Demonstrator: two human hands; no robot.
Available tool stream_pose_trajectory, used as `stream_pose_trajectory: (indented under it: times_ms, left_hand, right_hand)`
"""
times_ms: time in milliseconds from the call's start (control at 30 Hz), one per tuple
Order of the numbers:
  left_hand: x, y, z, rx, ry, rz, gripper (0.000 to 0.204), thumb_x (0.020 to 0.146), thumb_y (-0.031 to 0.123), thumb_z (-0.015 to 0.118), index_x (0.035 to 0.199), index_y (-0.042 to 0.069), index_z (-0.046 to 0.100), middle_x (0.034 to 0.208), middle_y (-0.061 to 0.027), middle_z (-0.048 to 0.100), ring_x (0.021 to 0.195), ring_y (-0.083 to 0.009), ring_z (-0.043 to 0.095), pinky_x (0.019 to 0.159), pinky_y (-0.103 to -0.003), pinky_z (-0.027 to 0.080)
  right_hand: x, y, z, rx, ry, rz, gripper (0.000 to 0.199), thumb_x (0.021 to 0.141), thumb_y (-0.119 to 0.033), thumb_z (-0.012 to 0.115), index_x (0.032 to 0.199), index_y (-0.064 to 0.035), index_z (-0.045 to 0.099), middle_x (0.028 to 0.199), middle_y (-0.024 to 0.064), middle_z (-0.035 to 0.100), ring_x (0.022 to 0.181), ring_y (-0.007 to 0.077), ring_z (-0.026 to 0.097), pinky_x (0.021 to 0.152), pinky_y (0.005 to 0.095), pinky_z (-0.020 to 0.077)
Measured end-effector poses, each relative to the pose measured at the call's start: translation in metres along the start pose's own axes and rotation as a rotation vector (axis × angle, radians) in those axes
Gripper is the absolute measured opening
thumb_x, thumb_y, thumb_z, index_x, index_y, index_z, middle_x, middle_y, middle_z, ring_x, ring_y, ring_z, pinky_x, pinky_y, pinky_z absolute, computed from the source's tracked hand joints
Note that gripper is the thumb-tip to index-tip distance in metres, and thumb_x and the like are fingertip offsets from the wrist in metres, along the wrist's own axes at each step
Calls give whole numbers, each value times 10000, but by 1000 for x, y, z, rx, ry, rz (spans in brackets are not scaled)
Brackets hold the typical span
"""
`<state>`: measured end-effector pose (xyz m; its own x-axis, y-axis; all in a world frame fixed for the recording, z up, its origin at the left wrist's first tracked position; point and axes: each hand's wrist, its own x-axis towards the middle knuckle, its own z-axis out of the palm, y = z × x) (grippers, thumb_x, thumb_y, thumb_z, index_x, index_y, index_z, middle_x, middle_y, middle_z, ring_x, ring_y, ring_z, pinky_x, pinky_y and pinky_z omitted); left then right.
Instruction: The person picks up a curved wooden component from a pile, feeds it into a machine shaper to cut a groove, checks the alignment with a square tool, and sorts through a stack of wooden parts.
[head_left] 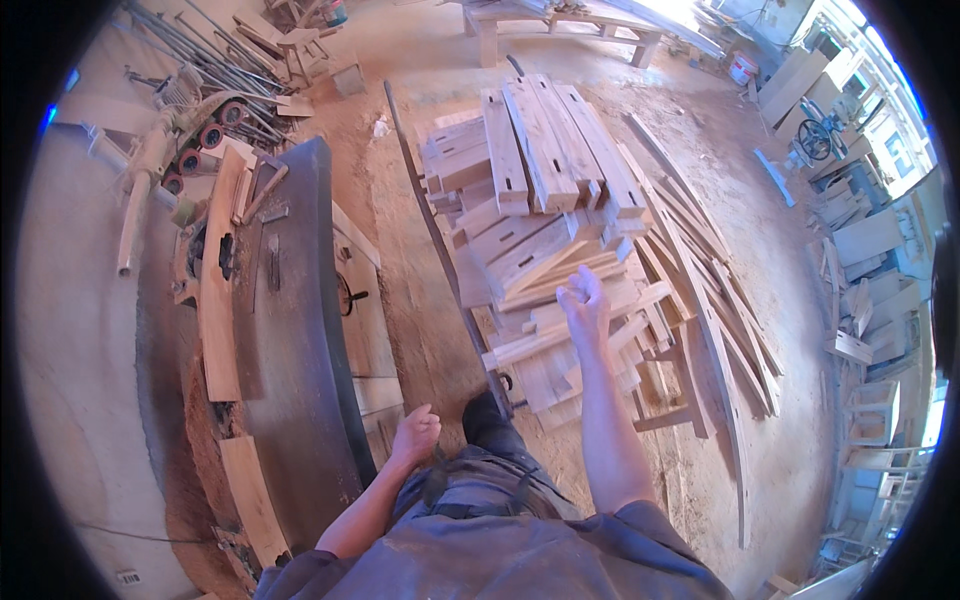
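The person's right hand (585, 300) reaches out over a heap of cut wooden pieces (545, 240) stacked on the sawdust-covered floor (420, 300), its fingers curled loosely just above a pale slat (560, 335); whether the grip has closed on any piece cannot be told. The left hand (416, 432) hangs clenched and empty beside the dark machine counter (295, 330), which carries a long plank (218, 290). A dark shoe (488, 418) stands near the heap.

Bright daylight floods in from the upper right, washing out that corner; edges curve, rim black; focus fairly sharp.
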<state>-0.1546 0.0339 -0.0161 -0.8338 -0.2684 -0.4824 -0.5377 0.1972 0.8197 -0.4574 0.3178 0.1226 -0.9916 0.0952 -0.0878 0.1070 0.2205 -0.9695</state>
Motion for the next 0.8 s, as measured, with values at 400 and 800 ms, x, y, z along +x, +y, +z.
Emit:
stream_pose_trajectory:
  times_ms: [400,800]
  left_hand:
    - [117,169,-12,46,-118,107,514,960,134,682,1431,-26,554,1114,-127,735,937,-202,698,869,-318,560]
    - [199,300,8,188,-340,256,507,1000,101,654,1463,-56,519,1262,-131,710,1086,-147,655,949,-309,536]
  right_hand:
    - [93,-50,66,-413,424,-224,884,778,-128,857,1512,23,386,1348,251,538,1305,419,509,1112,488,431]
    - [120,-88,89,-406,377,-4,848,822,-193,848,1488,15,366,1400,276,511,1275,475,550,1050,515,477]
